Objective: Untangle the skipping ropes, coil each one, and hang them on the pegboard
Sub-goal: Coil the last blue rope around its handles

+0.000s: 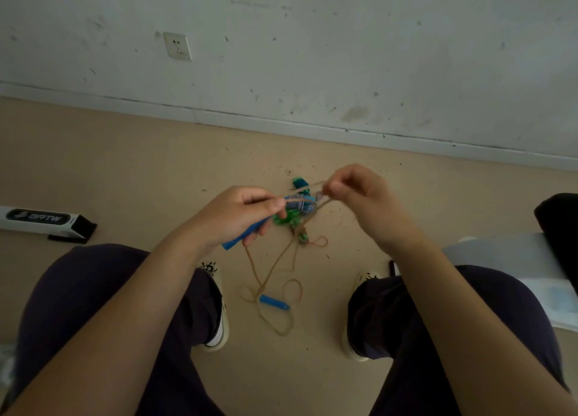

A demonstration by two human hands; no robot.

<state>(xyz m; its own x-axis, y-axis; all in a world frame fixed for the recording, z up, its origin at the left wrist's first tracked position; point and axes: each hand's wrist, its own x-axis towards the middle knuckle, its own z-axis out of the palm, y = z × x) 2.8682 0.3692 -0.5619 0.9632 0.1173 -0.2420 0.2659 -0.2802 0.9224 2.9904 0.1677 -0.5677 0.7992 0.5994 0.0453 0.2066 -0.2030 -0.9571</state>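
While the left hand (237,215) grips a blue plastic handle (247,232) pointing toward 7 o'clock, the right hand (353,190) pinches a tan cord (272,272); the multicoloured rope knot (295,209) hangs between them, nearer the left fingers (269,204), above the floor (125,172).

Dim, flat light; soft blur, edges bowed.

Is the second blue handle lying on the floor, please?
Yes, the loose blue handle lies on the floor between the shoes.

Left hand (237,212) grips blue handle (242,234); right hand (353,190) pinches tan rope (272,268) (tangle between).
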